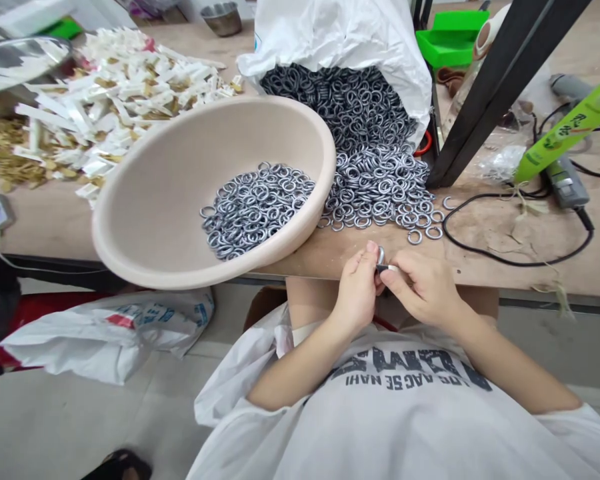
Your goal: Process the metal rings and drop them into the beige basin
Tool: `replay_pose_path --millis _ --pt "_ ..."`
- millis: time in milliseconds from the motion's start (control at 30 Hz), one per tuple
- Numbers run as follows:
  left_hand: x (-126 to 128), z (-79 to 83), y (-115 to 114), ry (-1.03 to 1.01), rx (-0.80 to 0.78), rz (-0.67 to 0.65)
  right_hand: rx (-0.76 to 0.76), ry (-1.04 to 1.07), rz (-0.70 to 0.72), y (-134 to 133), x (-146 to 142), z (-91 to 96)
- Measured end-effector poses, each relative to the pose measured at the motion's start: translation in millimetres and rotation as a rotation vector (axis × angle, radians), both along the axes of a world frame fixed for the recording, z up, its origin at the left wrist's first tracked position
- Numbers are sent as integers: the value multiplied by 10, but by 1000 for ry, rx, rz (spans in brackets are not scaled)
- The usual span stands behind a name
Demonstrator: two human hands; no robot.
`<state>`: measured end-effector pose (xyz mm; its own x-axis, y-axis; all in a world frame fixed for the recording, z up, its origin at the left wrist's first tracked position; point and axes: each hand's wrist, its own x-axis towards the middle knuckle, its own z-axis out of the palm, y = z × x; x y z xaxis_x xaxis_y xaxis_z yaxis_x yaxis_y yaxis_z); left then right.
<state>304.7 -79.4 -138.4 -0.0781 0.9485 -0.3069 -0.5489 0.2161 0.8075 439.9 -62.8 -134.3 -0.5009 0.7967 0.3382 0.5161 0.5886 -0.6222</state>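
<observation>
My left hand (pixel 356 285) and my right hand (pixel 425 287) meet at the near edge of the wooden table (pixel 485 247), fingers pinched together on small metal rings (pixel 381 259). One ring stands upright between the left fingertips, and a second piece juts from the right fingertips against it. Just beyond my hands lies a spill of silver rings (pixel 380 193) pouring out of a white sack (pixel 340 33). A tilted beige bowl (pixel 180 167) to the left holds several more rings (pixel 253 207).
White and tan small parts (pixel 110 93) are heaped at the back left beside a steel bowl (pixel 15 60). A black post (pixel 500 87), a black cable (pixel 510 257), a green tube (pixel 570 127) and a green tray (pixel 450 33) stand right. A white bag (pixel 105 333) lies on the floor.
</observation>
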Motion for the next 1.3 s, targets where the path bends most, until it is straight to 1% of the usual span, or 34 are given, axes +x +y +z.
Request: replay_pose_path --millis 67,200,267,367,433,600,667,700,733,767,833,867,900,933,967,1033,1167,1233,1300 --pt "-6 -4 7 -2 12 -16 -33 1 8 -3 -16 -20" --pt "-20 -23 -3 -17 17 -87 -117 42 19 21 -16 -85" --pt "-14 -37 -35 -2 21 -148 -97 59 -82 78 27 -114" --pt "-10 -66 -89 12 53 -247 -47 64 -304 208 157 -129" --pt "-36 -86 -95 11 74 -227 -31 10 -363 285 250 -130" --pt "-217 -107 -1 61 106 -118 53 -342 -398 376 332 -179" --pt "-287 -100 39 69 102 -67 50 -355 -391 393 318 -195" --pt "-308 -95 55 61 96 -44 25 -294 -377 395 306 -191" --pt "-319 -91 66 47 86 -30 -26 -190 -355 391 292 -178" --pt "-317 -88 73 31 71 -28 -113 -57 -322 379 273 -154" --pt "-283 -90 75 22 43 -59 -365 224 -214 330 221 -87" --pt "-255 -97 70 49 42 -89 -496 333 -148 296 187 -49" --pt "-224 -107 62 99 57 -123 -600 411 -89 260 151 -14" --pt "-194 -118 53 169 86 -159 -668 461 -43 226 114 14" --pt "-168 -131 42 252 126 -187 -700 495 -14 196 77 34" --pt "-136 -152 20 411 209 -197 -705 544 -18 159 14 44" --pt "-143 -158 -7 587 284 -146 -666 591 -81 159 -54 -23" --pt "-150 -152 -8 607 280 -165 -649 612 -77 165 -67 -59" --pt "-142 -150 -3 521 231 -181 -638 647 -51 162 -75 -80"
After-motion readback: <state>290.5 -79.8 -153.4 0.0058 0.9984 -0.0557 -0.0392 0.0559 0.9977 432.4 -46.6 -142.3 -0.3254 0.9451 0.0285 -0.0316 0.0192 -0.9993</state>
